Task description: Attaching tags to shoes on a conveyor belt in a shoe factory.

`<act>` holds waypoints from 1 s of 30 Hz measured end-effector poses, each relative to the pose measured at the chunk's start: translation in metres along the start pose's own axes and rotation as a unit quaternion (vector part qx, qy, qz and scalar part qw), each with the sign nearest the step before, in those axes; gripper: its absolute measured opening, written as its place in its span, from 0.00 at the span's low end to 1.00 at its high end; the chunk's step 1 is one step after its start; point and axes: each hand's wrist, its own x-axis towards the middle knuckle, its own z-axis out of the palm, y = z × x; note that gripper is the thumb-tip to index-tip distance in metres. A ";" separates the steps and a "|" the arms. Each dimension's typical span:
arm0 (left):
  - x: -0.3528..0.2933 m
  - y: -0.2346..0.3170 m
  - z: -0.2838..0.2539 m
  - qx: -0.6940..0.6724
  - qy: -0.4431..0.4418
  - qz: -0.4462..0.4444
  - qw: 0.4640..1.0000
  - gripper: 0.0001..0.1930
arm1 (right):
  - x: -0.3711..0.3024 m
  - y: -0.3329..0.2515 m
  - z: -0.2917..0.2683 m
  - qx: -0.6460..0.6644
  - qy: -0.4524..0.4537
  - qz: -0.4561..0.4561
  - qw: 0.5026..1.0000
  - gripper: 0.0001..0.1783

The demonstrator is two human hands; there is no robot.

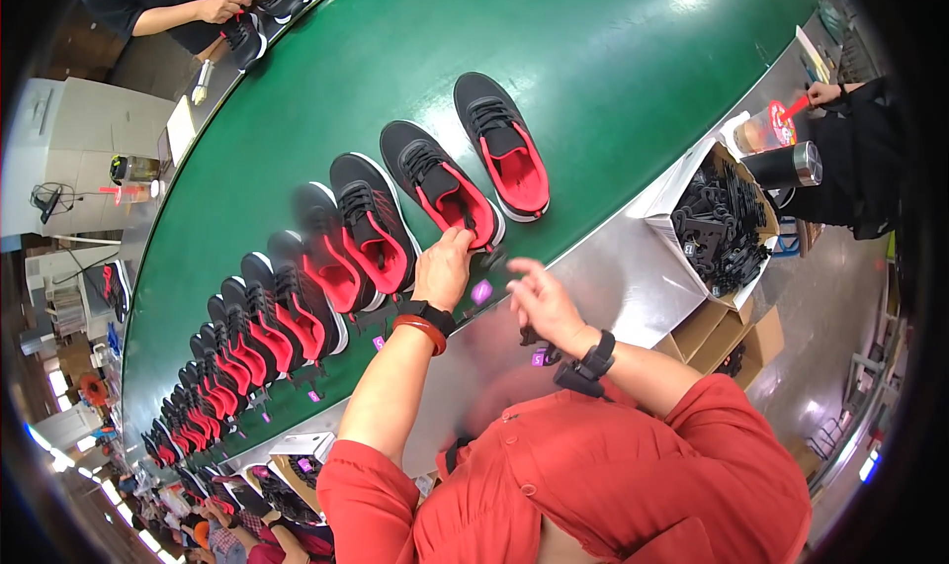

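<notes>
My left hand (pixel 445 269) is closed on the heel of a black sneaker (pixel 410 154) with a red lining and white sole, its fingertips at the collar. Beside that heel hangs a small blurred black plastic piece (pixel 491 259) with a purple tag (pixel 481 292) below it. My right hand (pixel 546 305) is just right of it, thumb and forefinger stretched toward the shoe. Under its palm shows a black plastic shoe hanger (pixel 532 337) with a purple tag (pixel 540 356), seemingly held by the curled fingers. Another sneaker (pixel 499 144) stands to the right, toe pointing away.
A long row of matching sneakers (pixel 257 327) runs left along the green belt (pixel 613 70). At right, a white box (pixel 682 193) holds many black hangers, near a dark tumbler (pixel 791 166) and a drink cup (pixel 761 129). Across the belt a co-worker's hands (pixel 232 5) handle shoes.
</notes>
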 end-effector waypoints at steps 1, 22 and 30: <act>0.000 0.000 0.000 -0.005 -0.004 0.002 1.000 0.07 | 0.004 -0.001 -0.005 -0.017 0.026 -0.037 0.999 0.21; -0.013 0.017 0.003 0.049 -0.052 0.077 0.994 0.25 | 0.051 -0.051 -0.046 -0.194 -0.227 -0.003 0.954 0.14; -0.027 0.023 -0.004 0.050 -0.115 -0.042 0.991 0.25 | 0.111 -0.071 -0.098 -0.542 -0.161 -0.339 0.751 0.19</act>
